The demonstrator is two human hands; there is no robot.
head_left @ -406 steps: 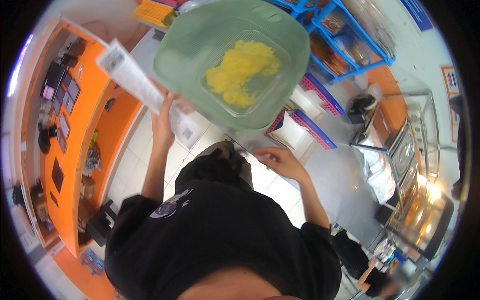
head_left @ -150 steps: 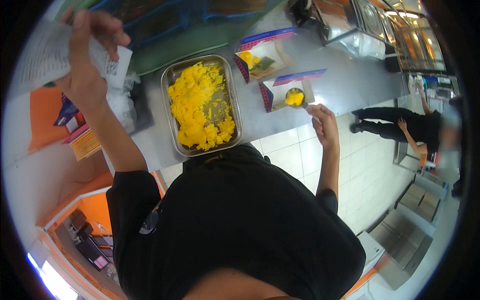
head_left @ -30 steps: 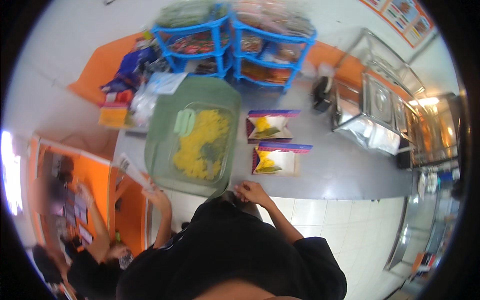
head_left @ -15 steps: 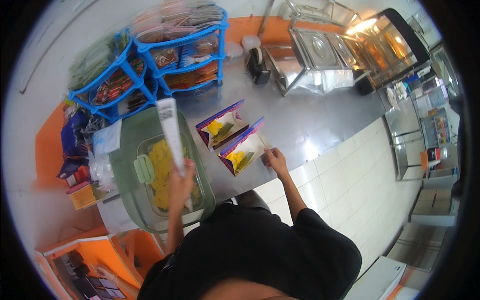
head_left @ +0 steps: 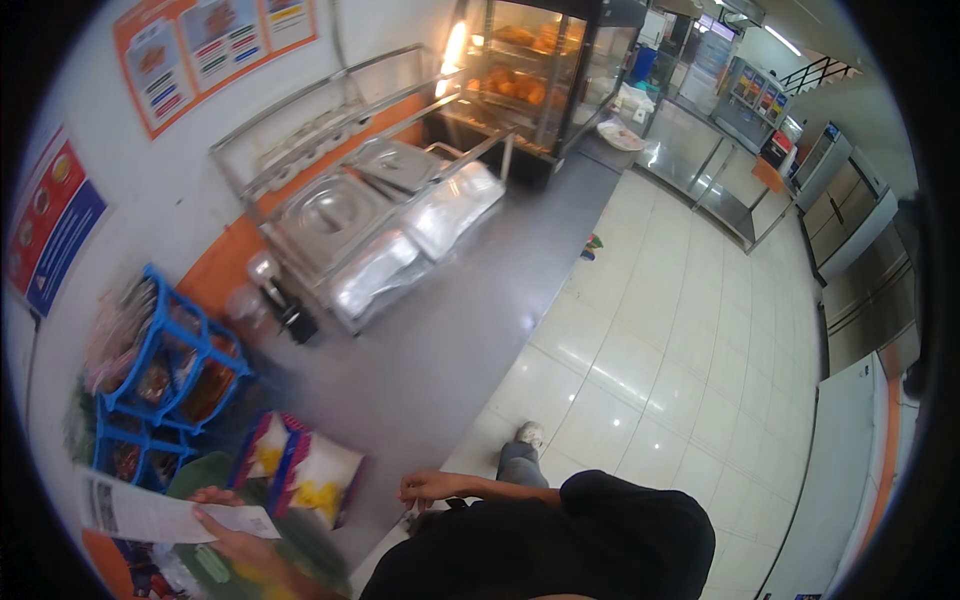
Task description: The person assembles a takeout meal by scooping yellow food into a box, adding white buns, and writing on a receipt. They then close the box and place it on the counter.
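At the lower left, my left hand [head_left: 235, 540] grips a long white paper receipt [head_left: 150, 512], which lies nearly level above a green container [head_left: 205, 478]. Much of the container is hidden by that hand and the paper. Just beyond, two open cardboard food boxes [head_left: 325, 455] with blue and pink edges stand side by side on the steel counter, yellow food inside each. My right hand [head_left: 428, 487] hangs by the counter's front edge, close to my body and apart from the boxes. Its fingers are curled together; what they hold, if anything, cannot be made out.
Blue stacked baskets [head_left: 170, 365] with packets stand against the wall. Farther along the counter [head_left: 430, 330] are a black dispenser [head_left: 290, 315], a steel food warmer [head_left: 335, 215] with lids and a lit display cabinet [head_left: 520, 75]. Tiled floor [head_left: 650, 330] lies to the right.
My view has swung right along the counter. The receipt, upright before, is now tipped nearly level in my left hand. My right hand has drawn back from the nearer food box.
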